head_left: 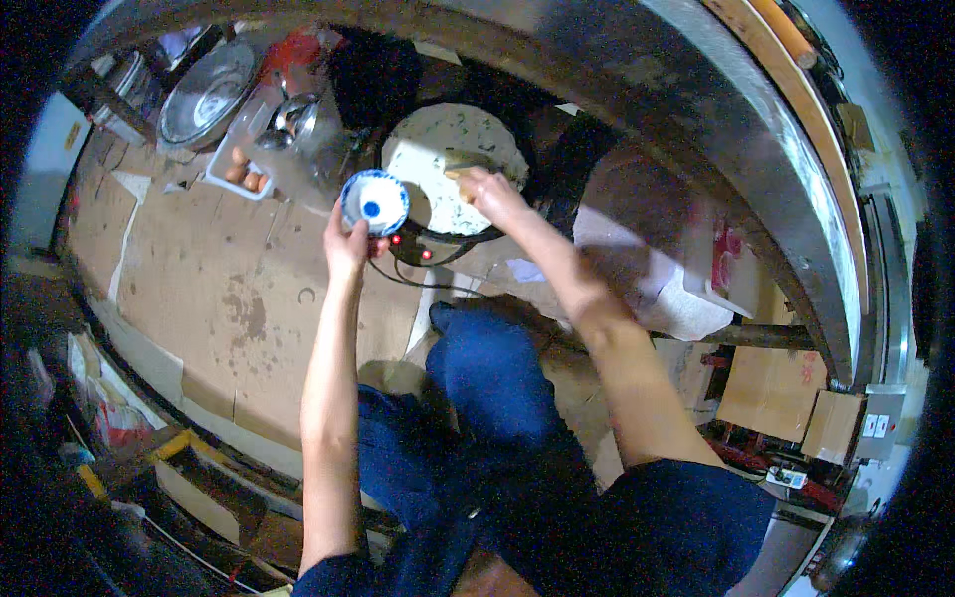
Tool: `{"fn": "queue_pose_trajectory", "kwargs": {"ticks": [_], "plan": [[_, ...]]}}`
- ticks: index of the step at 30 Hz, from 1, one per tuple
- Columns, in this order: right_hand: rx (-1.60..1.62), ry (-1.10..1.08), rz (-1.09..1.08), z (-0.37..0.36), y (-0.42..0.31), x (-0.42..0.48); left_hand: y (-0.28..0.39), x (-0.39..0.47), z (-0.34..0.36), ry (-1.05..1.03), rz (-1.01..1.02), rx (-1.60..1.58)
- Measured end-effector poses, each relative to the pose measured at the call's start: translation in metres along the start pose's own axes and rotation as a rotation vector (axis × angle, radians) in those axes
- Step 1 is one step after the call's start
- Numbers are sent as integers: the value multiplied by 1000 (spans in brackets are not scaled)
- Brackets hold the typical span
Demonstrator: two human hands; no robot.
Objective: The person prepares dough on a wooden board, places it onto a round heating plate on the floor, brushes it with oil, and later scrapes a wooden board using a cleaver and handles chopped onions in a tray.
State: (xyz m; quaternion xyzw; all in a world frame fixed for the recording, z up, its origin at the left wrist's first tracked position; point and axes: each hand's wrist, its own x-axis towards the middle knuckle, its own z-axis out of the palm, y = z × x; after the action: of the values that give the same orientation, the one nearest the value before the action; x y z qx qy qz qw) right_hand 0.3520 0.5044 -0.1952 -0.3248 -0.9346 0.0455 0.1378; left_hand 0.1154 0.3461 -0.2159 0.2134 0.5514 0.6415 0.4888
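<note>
My left hand (352,242) grips a small blue-and-white bowl (375,203), its inside turned towards me, beside a round electric griddle (440,250) with red lights on its front. On the griddle lies a wide pale flatbread or batter round with green flecks (425,153). Over its right part, my right hand (489,195) is closed on a light-coloured tool, perhaps a brush or scraper; the tool's working end is blurred. Whether it touches the round I cannot tell.
At the back left a plastic tray (261,190) holds several brown eggs and a shiny metal vessel (291,123). Beyond it stands a large basin (209,97). A cable (425,285) runs in front of the griddle. A pale bag or cloth (690,306) lies at the right, near cardboard boxes (772,392).
</note>
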Motion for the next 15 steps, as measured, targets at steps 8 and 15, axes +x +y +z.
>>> {"fn": "queue_pose_trajectory", "kwargs": {"ticks": [8,15], "plan": [[-68,445,215,-166,-107,-54,93,-22,48,-265,-38,16],[217,346,593,-297,-72,-177,87,-55,275,-753,-242,-310]]}}
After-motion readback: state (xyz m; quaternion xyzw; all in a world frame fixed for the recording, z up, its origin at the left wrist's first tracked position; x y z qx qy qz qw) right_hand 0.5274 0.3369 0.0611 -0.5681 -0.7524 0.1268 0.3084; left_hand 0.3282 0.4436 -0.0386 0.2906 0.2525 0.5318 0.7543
